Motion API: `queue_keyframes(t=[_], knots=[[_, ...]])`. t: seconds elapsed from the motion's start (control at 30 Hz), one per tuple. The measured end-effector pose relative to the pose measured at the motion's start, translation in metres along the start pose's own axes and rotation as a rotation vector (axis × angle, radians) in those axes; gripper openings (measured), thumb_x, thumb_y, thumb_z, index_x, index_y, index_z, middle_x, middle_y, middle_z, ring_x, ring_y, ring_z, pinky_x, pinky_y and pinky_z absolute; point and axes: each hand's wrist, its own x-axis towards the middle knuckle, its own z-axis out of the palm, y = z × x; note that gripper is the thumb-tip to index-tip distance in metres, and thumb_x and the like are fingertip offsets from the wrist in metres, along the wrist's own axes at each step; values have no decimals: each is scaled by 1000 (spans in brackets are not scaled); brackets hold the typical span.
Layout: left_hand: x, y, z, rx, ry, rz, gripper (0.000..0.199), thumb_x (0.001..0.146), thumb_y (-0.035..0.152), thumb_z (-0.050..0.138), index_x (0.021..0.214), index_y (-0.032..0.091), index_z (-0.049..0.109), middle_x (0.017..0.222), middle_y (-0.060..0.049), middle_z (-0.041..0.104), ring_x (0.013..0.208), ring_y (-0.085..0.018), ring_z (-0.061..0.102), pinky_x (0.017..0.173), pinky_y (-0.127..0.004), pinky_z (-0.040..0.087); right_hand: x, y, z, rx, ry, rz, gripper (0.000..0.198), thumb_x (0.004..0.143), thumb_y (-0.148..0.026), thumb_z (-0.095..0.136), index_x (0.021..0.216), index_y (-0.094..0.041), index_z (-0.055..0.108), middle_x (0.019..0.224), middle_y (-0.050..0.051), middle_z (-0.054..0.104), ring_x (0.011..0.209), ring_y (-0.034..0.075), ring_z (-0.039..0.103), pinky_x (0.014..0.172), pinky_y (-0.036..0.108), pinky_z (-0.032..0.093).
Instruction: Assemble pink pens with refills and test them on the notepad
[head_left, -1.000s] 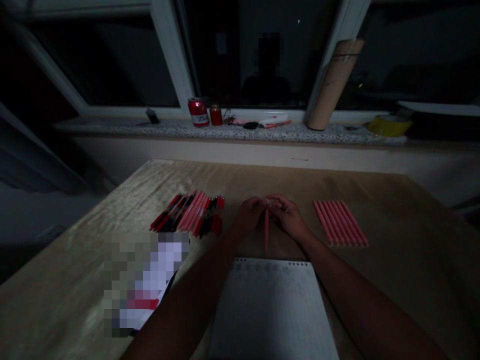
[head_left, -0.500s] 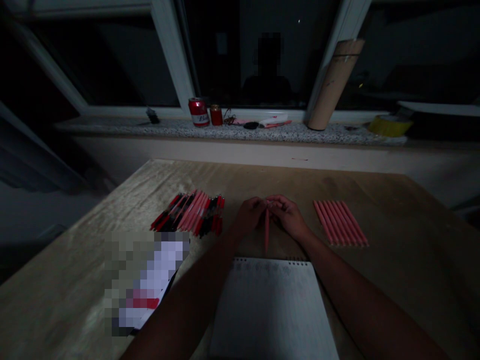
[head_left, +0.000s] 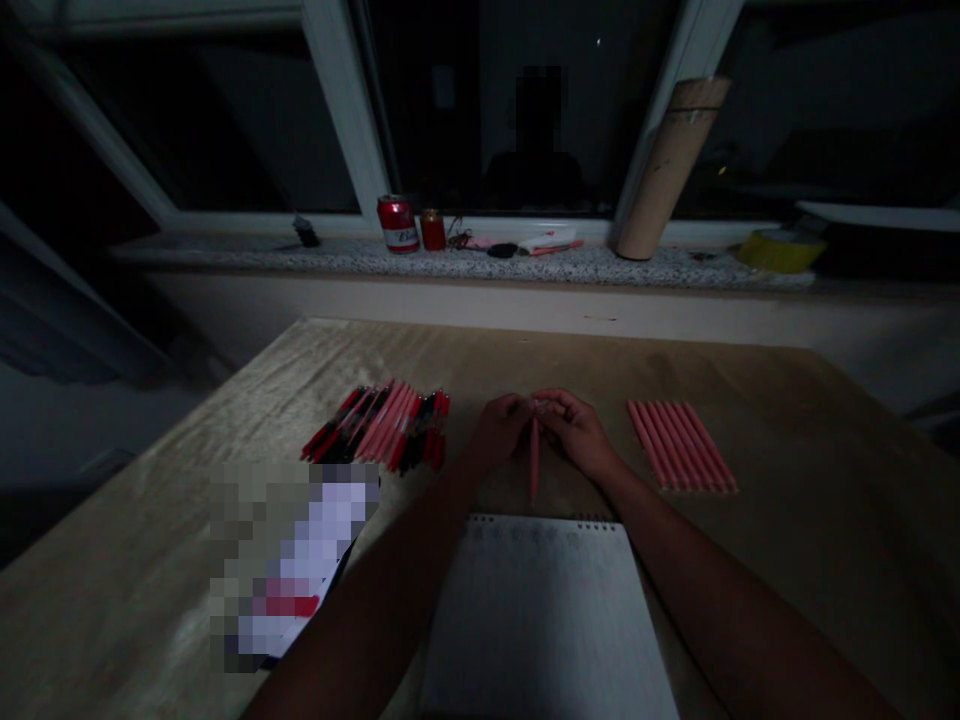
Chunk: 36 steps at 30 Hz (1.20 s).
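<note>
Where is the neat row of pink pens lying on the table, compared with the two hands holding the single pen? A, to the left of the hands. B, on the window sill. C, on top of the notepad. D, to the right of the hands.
D: the row of pink pens lies flat on the table, right of the right hand and left hand, which hold one pink pen.

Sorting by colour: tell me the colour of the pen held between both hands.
Pink pen, best seen in the head view.

pen (head_left: 533, 462): pink | pen pile (head_left: 381, 428): red-black | notepad (head_left: 546, 620): white | can (head_left: 397, 224): red
</note>
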Motion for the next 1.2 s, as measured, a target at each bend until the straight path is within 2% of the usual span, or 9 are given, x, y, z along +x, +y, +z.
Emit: queue_keyframes(t=[0.23,1.0,1.2], knots=[[-1,2,1,-30,-1,-26,36,81,47,47,68,13,54,56,2,49,51,-9,44,47,-21,34,0,3,-2,-12,-4,-5,35,70,-44,65,94,-19,56,55,-8,46,45,7,37,44,21,25],[0,2,0,20,1,18,34,81,44,47,67,14,53,57,2,50,52,-9,44,50,-21,35,2,7,-4,-1,-11,-6,33,70,-43,66,91,-19,57,58,-6,50,46,8,41,45,21,30],[-2,3,1,-19,-13,-37,35,81,46,47,69,14,53,54,2,50,47,-9,45,46,-21,34,2,9,-5,-22,-10,-33,31,73,-42,64,93,-19,58,57,-6,48,47,8,42,45,21,30]])
